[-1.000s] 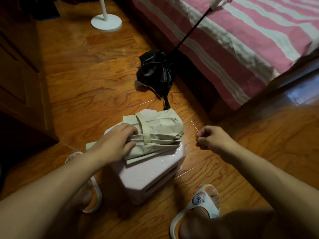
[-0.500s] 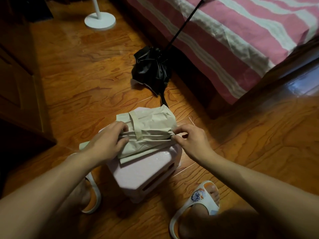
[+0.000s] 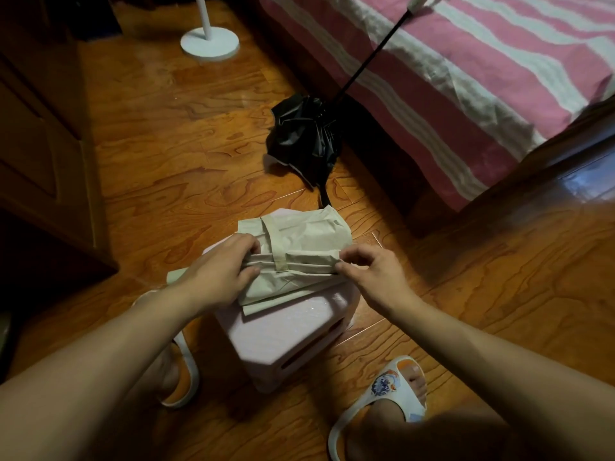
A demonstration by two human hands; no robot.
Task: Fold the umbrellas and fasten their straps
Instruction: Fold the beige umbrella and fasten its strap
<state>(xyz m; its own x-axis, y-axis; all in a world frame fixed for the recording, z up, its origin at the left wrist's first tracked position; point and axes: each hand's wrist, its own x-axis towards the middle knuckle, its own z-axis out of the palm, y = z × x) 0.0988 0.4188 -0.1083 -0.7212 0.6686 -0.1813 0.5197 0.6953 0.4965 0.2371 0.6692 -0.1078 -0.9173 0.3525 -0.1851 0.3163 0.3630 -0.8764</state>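
Clearly the beige umbrella [image 3: 299,257] is light, limp cloth — left hand [image 3: 218,272] grips its folds, right hand [image 3: 372,274] pinches the pleated edge, the best hold.

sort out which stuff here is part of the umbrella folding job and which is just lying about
Part of the job:
beige umbrella on the stool, held by left hand and right hand
its strap
black umbrella, shaft still out

Just lying about:
pink stool
striped bed
white stand base
slippers

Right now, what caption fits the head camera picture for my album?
Both hands, left hand and right hand, fold a beige umbrella on a pink stool; black umbrella waits.
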